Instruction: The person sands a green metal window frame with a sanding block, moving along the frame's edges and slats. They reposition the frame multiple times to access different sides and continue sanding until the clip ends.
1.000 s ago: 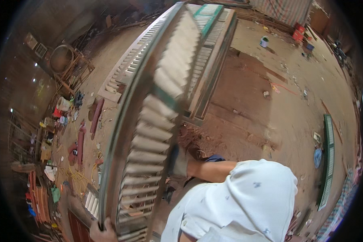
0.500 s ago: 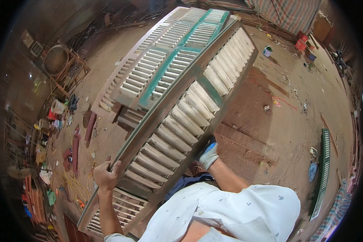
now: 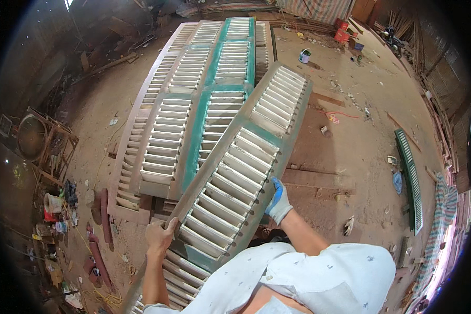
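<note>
A long louvered shutter (image 3: 260,134) with pale slats and a brown-and-green frame slants in front of my body. My bare left hand (image 3: 160,236) grips its left edge, thumb on the near face. On the opposite edge is my right hand (image 3: 279,203), in a white-and-blue glove, closed against the frame with its fingertips partly hidden. Beyond lie more shutters side by side: one with a bright green frame (image 3: 194,152), one with a grey-brown frame (image 3: 165,94), and a pinkish one (image 3: 122,201) at the left. The held shutter overlaps the green one.
A paint bucket (image 3: 304,56) and red crates (image 3: 341,32) stand at the far right. Another green shutter (image 3: 409,180) lies on the floor to the right. Dark red rolls (image 3: 100,261), yellow cord (image 3: 107,298) and a round-framed machine (image 3: 32,137) are at the left.
The held shutter has tilted flatter, its face now turned more upward, and its far end has swung left and come lower. Both hands keep hold of its edges. My view has turned to the right.
</note>
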Demonstrator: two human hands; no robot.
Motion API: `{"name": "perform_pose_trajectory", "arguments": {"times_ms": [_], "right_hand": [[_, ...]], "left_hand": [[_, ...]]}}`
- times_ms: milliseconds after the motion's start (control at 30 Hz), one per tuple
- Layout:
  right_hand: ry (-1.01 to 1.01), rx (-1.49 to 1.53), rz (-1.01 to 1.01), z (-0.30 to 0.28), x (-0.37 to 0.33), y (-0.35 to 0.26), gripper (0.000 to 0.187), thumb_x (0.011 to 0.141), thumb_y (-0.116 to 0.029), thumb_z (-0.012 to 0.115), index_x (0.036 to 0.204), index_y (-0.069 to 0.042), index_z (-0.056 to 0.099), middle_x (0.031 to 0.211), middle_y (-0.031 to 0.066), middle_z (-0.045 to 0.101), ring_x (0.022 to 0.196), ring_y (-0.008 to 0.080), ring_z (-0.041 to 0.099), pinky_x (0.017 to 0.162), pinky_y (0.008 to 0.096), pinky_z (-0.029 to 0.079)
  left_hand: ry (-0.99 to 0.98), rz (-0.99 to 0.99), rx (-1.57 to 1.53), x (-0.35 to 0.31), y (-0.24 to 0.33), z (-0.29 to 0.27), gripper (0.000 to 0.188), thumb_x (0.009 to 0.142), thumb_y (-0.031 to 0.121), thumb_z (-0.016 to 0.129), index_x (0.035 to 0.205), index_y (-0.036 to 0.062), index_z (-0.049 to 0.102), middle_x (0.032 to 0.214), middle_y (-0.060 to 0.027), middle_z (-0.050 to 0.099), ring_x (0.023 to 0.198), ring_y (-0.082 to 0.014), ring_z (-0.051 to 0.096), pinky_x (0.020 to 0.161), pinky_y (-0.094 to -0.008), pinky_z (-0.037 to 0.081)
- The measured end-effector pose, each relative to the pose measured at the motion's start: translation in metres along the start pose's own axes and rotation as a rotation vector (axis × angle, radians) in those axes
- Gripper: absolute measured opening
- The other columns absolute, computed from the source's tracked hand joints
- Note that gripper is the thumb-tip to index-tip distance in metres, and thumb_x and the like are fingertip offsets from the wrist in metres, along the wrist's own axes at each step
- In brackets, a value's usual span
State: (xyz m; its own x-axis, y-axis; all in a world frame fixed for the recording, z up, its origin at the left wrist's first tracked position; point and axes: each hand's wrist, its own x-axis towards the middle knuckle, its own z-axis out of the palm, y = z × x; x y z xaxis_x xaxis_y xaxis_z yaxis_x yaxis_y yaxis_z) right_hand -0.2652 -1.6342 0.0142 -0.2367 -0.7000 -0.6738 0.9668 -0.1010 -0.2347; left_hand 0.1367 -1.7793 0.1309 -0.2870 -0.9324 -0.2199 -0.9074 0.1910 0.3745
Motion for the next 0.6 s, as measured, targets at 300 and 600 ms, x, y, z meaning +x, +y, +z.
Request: {"name": "perform_pose_trajectory", "arguments": {"times_ms": [300,600], "right_hand": [[0.33,-0.716,-0.082,0.054,0.022,0.003,0.069,0.098,-0.064,0.069,0.126,-0.002,0.073,0.112,0.0156,0.077,0.105,0.0299,0.074,0.094,0.0527,0.059],[0.599,-1.858,-0.369,0.104,0.077,-0.083,0.084,0.099,-0.072,0.058,0.116,0.008,0.075,0.108,0.031,0.075,0.109,0.0485,0.07,0.1,0.0511,0.052]], "left_hand": [[-0.127,-0.045,-0.084,0.116,-0.017,-0.007,0.072,0.094,0.068,0.068,0.087,-0.0021,0.082,0.079,-0.0278,0.073,0.08,-0.0472,0.074,0.074,-0.0536,0.055],[0.273,0.178,0.209,0.168,0.033,-0.002,0.06,0.095,0.06,0.07,0.106,0.0024,0.083,0.114,-0.0277,0.075,0.11,-0.0433,0.072,0.095,-0.0508,0.054]]}}
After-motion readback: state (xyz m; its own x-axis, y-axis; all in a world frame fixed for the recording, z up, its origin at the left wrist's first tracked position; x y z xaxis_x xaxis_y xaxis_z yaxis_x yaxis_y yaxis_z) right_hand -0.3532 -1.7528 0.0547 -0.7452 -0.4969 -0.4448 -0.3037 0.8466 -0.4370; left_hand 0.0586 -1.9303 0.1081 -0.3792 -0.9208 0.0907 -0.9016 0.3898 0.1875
